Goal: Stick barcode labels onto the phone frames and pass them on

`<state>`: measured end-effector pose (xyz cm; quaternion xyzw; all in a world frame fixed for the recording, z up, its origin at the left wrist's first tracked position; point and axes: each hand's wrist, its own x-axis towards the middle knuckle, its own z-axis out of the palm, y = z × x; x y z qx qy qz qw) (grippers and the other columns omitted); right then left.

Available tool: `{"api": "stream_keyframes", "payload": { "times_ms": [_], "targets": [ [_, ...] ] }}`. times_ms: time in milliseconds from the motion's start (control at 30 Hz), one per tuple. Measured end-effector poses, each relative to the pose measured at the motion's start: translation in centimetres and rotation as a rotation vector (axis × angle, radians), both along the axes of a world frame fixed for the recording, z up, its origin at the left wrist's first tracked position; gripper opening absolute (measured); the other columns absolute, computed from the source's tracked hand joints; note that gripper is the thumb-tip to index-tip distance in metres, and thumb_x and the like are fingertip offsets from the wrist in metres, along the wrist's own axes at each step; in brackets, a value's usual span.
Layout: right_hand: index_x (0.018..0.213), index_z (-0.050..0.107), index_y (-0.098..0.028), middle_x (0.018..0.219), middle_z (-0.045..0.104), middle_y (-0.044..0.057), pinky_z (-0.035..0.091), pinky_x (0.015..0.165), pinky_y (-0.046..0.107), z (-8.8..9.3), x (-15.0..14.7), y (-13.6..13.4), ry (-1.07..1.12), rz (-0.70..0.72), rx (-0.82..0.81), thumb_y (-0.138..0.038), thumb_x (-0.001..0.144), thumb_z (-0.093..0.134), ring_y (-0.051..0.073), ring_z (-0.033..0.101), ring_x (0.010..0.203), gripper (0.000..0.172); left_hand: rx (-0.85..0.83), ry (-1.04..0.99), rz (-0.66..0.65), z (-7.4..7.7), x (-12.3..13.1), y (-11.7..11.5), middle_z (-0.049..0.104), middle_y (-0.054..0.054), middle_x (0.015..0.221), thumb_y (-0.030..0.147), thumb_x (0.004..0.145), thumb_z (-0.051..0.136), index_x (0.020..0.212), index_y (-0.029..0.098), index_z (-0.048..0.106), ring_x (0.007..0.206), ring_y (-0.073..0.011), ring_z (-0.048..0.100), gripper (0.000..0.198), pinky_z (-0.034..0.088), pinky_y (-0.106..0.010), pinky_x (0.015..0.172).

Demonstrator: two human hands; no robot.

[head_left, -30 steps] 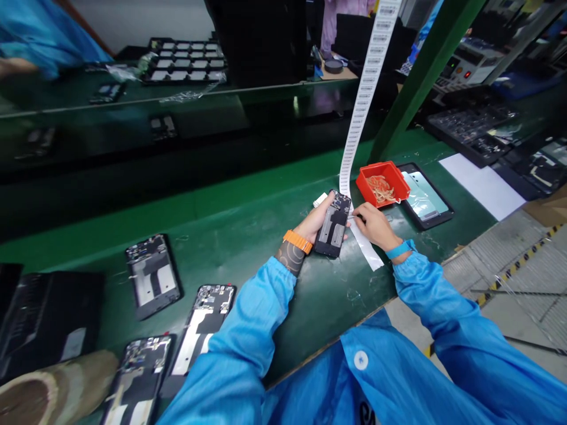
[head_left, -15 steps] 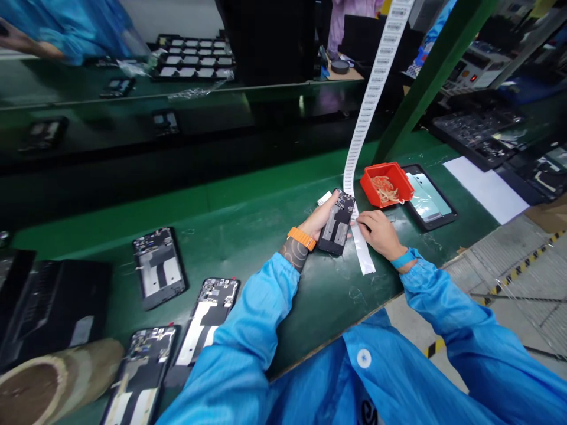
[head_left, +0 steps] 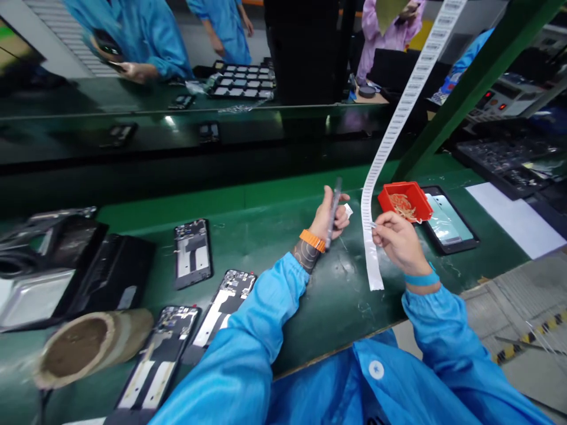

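Observation:
My left hand (head_left: pixel 326 223), with an orange band at the wrist, grips an opened phone (head_left: pixel 333 213) that is turned edge-on and blurred. Beyond its fingertips shows a small white printed piece (head_left: pixel 348 210); I cannot tell whether they touch. A long strip of barcode labels (head_left: pixel 381 156) hangs down from above, its tail (head_left: pixel 374 271) lying on the bench. At the strip's right edge my right hand (head_left: pixel 398 239) is closed in a pinch. A tiny pale bit, which looks like a label, shows at its fingertips.
A red bin of rubber bands (head_left: pixel 405 200) stands beside a dark tray with a pale panel (head_left: pixel 449 221). Several opened phones (head_left: pixel 194 252) lie at left, near a cardboard tube (head_left: pixel 95 345) and black boxes (head_left: pixel 119 271). A green post (head_left: pixel 478 88) slants at right. Co-workers stand opposite.
My left hand has tipped the phone from facing up to edge-on. My right hand's fingertips have moved apart from the phone and are by the strip. The camera view has shifted left.

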<state>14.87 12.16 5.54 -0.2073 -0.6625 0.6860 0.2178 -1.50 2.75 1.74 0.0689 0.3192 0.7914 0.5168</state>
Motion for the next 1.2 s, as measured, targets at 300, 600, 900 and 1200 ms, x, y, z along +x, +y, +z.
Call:
{"api": "stream_keyframes", "payload": {
  "times_ms": [300, 600, 900, 1200],
  "targets": [
    [0.066, 0.055, -0.020, 0.047, 0.051, -0.005, 0.028, 0.042, 0.022, 0.3, -6.2, -7.6, -0.162, 0.431, 0.059, -0.051, 0.074, 0.077, 0.008, 0.040, 0.042, 0.039, 0.065, 0.088, 0.044, -1.3, -1.2, -0.8, 0.039, 0.005, 0.057, 0.068, 0.086, 0.060, 0.105, 0.026, 0.052, 0.045, -0.0110, 0.041, 0.046, 0.033, -0.026, 0.046],
    [0.067, 0.057, -0.021, 0.051, 0.049, -0.005, 0.029, 0.045, 0.025, -0.1, -5.6, -7.2, -0.187, 0.337, 0.171, -0.052, 0.074, 0.078, 0.010, 0.041, 0.047, 0.038, 0.046, 0.041, 0.129, -3.0, -1.5, 0.6, 0.035, 0.003, 0.060, 0.072, 0.093, 0.046, 0.106, 0.028, 0.052, 0.048, -0.0128, 0.038, 0.047, 0.033, -0.030, 0.051],
    [0.068, 0.059, -0.021, 0.059, 0.056, -0.003, 0.034, 0.052, 0.027, 0.0, -5.3, -7.4, -0.204, 0.324, 0.384, -0.042, 0.081, 0.071, 0.012, 0.047, 0.055, 0.027, 0.090, 0.070, 0.127, -1.7, -1.4, -0.5, 0.023, 0.006, 0.058, 0.057, 0.090, 0.057, 0.090, 0.025, 0.046, 0.047, -0.0113, 0.022, 0.034, 0.026, -0.030, 0.053],
    [0.084, 0.056, -0.023, 0.072, 0.059, -0.001, 0.046, 0.062, 0.030, -2.1, -4.7, -5.1, -0.048, 0.016, 0.521, -0.051, 0.089, 0.063, 0.015, 0.055, 0.064, 0.029, -0.205, -0.048, 0.637, 0.2, -2.2, -0.1, 0.032, 0.005, 0.055, 0.065, 0.100, 0.036, 0.075, 0.022, 0.046, 0.046, -0.0111, 0.034, 0.050, 0.029, -0.024, 0.048]
  ]
}}
